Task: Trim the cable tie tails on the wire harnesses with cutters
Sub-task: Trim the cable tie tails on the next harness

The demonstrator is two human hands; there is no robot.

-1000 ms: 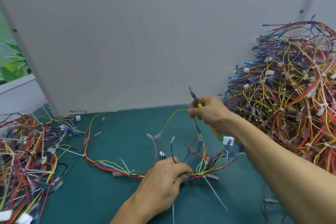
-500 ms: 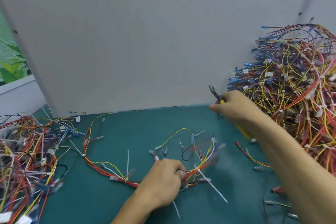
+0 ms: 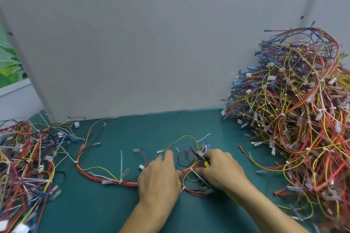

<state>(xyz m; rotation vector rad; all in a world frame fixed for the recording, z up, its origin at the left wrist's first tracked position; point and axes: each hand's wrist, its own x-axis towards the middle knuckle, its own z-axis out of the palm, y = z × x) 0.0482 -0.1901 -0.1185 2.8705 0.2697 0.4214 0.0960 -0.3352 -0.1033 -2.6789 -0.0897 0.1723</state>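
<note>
On the teal work mat, in front of a grey partition, your hands meet over a single wire harness spread loose across the middle of the mat. Your left hand lies palm down on its red bundle, index finger stretched forward; you cannot tell whether the other fingers pinch the wires beneath. Your right hand grips the yellow-handled cutters, whose dark nose points up and left above the looped wires, too blurred to show how the blades stand. A white cable tie tail slants out from the bundle between your hands, passing under your right thumb. Farther left, another tail stands upright from the same harness. A tall heap of harnesses fills the right side; a lower tangle lies at left.
</note>
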